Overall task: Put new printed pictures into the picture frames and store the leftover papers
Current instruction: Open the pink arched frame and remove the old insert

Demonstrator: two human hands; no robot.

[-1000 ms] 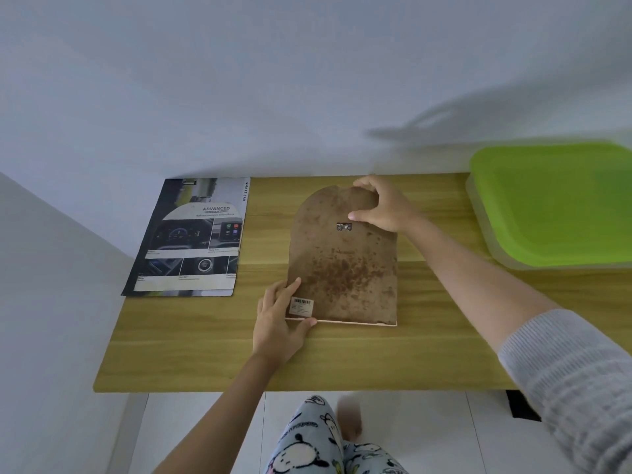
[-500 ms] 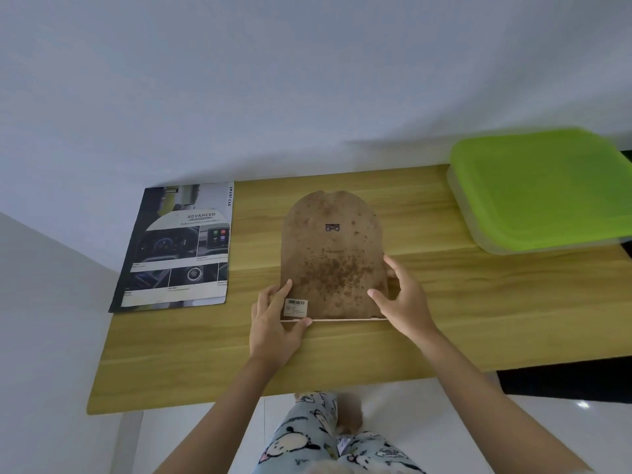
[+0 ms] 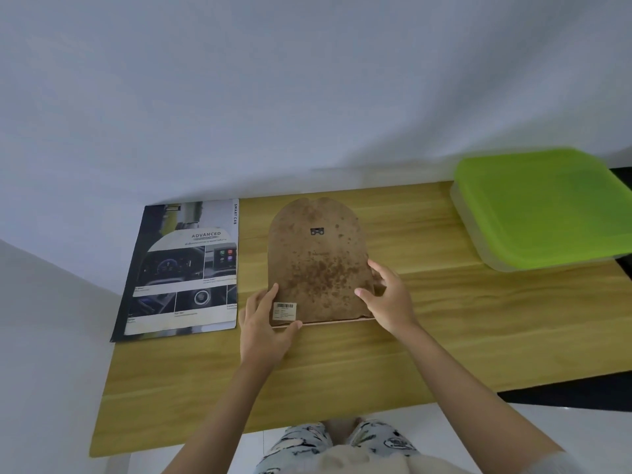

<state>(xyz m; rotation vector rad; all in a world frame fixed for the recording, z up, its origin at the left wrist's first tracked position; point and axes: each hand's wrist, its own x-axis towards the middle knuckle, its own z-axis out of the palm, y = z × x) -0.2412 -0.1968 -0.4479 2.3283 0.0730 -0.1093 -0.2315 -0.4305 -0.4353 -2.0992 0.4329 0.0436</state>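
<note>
Head view: picture frame point(image 3: 318, 265) lies face down on wooden counter point(image 3: 444, 330), stained brown backing up, hanger clip near top. Left hand point(image 3: 265, 328) pinches near-left corner by barcode label point(image 3: 285, 310); right hand point(image 3: 388, 299) grips near-right edge. Car brochure point(image 3: 184, 271) lies just left of frame; green-lidded box point(image 3: 543, 206) well apart, right. Risk, as judged: uneven prying could crack brittle backing or slide frame toward counter's near edge.
</note>
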